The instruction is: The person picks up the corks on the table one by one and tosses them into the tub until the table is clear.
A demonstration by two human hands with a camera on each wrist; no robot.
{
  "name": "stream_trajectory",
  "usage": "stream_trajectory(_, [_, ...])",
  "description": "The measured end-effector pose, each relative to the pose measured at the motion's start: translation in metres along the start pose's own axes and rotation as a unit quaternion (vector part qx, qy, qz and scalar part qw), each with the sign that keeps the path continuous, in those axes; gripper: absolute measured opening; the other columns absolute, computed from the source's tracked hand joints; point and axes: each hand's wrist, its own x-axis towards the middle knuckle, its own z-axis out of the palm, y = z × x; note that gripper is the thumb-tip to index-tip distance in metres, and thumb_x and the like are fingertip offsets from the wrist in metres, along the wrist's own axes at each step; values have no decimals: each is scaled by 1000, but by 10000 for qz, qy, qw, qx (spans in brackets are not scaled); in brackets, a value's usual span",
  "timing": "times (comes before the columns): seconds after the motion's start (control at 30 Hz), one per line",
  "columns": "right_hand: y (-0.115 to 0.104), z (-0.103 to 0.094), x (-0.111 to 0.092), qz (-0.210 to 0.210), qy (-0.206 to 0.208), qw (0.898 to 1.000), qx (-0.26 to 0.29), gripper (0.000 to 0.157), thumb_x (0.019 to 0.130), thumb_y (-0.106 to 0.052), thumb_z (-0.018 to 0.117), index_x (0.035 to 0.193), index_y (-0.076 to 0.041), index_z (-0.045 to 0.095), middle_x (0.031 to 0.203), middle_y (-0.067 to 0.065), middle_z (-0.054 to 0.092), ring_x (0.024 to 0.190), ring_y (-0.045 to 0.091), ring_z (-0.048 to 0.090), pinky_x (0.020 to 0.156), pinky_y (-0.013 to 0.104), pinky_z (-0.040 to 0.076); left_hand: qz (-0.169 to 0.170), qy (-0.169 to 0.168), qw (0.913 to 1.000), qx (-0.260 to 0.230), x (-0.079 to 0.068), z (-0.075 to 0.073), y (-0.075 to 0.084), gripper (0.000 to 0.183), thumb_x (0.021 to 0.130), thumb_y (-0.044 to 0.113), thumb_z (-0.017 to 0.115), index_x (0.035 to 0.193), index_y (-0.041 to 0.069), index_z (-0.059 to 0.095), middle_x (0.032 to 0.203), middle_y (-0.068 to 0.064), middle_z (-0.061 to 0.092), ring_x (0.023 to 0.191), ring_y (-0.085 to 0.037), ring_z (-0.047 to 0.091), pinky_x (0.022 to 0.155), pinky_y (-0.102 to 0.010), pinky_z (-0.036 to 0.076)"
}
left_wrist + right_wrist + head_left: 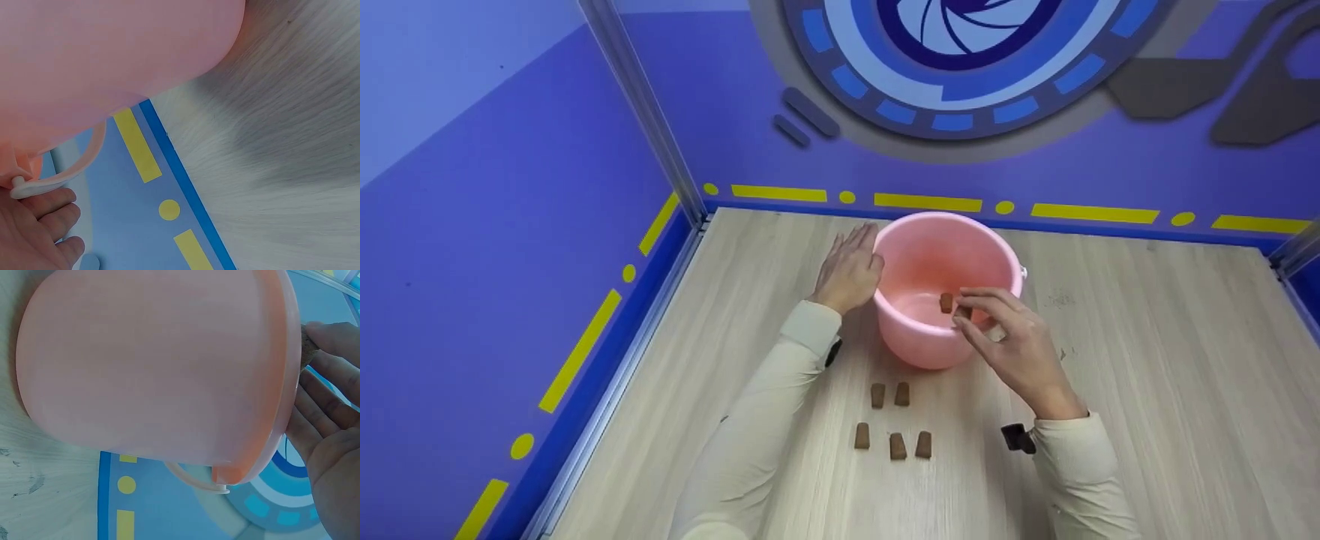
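Note:
A pink bucket (919,345) stands upright on the table. My left hand (849,271) rests against its left rim with the fingers extended; in the left wrist view, loosely bent fingers (59,216) lie beside the white handle (93,154). Over the bucket's front right rim, my right hand (1020,349) pinches a small brown tapered stopper (964,311) between thumb and fingertips. The right wrist view shows the held stopper (308,349) as rough, mostly hidden behind the rim. Inside the bucket another brown stopper (946,303) is visible.
Several more brown stoppers (897,446) stand in two loose rows on the wood-grain table (1170,375) in front of the bucket. A blue patterned wall (720,97) rises behind the table, and another wall (510,247) borders the left side.

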Motion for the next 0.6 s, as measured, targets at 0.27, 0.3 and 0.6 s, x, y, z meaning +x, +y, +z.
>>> stream_trajectory(0.27, [2,2,2,107,-20,9999,19,33,86,6,86,117,1,77,123,12,73,93,21,71,76,16,55,36,-2,10000,-69,-1,-1,1,59,112,23,39,164,-3,31,170,-16,33,159,-30,26,131,-45,7])
stream_trajectory(0.3, [2,2,2,113,-19,9999,32,33,86,6,85,117,1,77,123,13,73,93,21,71,76,17,56,46,4,10000,-78,-1,-1,1,59,112,23,39,164,-3,31,170,-17,33,159,-30,26,131,-45,8])
stream_trajectory(0.6, [4,4,3,240,-87,9996,149,35,85,6,86,118,0,77,124,12,73,91,20,72,74,17,56,64,32,10000,-50,-1,0,-1,59,112,23,39,164,-4,32,169,-18,34,159,-30,26,131,-46,9])
